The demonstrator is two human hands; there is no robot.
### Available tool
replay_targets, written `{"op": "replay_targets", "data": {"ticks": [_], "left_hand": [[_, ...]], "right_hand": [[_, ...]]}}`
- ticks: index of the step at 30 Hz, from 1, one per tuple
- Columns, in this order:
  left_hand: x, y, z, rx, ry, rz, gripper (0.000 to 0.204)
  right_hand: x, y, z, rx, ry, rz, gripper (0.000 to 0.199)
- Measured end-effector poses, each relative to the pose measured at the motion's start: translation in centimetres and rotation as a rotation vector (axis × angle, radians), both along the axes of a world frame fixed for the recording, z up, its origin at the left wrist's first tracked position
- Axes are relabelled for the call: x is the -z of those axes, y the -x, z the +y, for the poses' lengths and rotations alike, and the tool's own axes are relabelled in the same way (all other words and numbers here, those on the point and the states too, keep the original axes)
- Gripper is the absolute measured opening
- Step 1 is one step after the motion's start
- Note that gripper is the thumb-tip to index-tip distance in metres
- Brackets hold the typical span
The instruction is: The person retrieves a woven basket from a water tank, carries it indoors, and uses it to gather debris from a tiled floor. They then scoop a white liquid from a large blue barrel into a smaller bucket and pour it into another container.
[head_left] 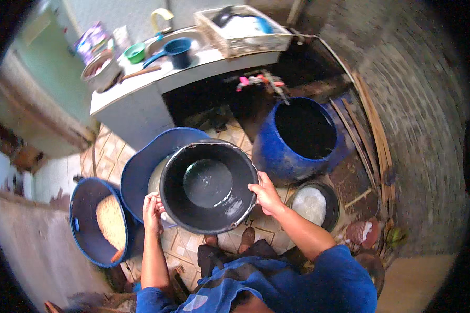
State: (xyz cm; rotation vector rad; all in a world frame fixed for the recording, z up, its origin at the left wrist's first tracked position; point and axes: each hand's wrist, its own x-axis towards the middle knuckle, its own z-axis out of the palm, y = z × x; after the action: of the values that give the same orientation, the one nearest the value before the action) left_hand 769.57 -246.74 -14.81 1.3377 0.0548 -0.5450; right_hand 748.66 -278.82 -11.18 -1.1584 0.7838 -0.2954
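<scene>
A wide black basin (210, 183) is held up in front of me, its inside facing the camera. Only a little water or wet shine shows on its bottom. My left hand (152, 209) is closed on the rim at the lower left. On the right side, my right hand (266, 195) grips the rim with its fingers over the edge. Behind the basin stands a large blue tub (136, 169), partly covered by it, with something pale inside. Left of my left arm, a dark blue bucket (86, 221) contains tan grain (111, 223).
An open blue barrel (277, 148) stands ahead on the right. Near my right forearm is a dark bowl (333, 208) with whitish contents (309, 206). The counter (125, 88) at the back bears a blue dipper (178, 53), a pot (100, 73) and a white crate (230, 47).
</scene>
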Motion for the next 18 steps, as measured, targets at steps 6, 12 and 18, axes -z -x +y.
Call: {"op": "replay_targets", "data": {"ticks": [6, 12, 18], "left_hand": [[15.8, -3.4, 10.6, -0.424, -1.142, 0.006, 0.073], [24.2, -6.5, 12.7, -0.499, -1.145, 0.366, 0.102], [27.7, -6.1, 11.5, -0.625, -1.150, 0.036, 0.056]], "right_hand": [[7.3, -14.8, 4.5, -0.229, 0.398, 0.324, 0.060], [16.1, -25.2, 9.6, -0.419, 0.621, 0.693, 0.065], [29.2, -28.2, 12.2, -0.474, 0.915, 0.811, 0.058]]}}
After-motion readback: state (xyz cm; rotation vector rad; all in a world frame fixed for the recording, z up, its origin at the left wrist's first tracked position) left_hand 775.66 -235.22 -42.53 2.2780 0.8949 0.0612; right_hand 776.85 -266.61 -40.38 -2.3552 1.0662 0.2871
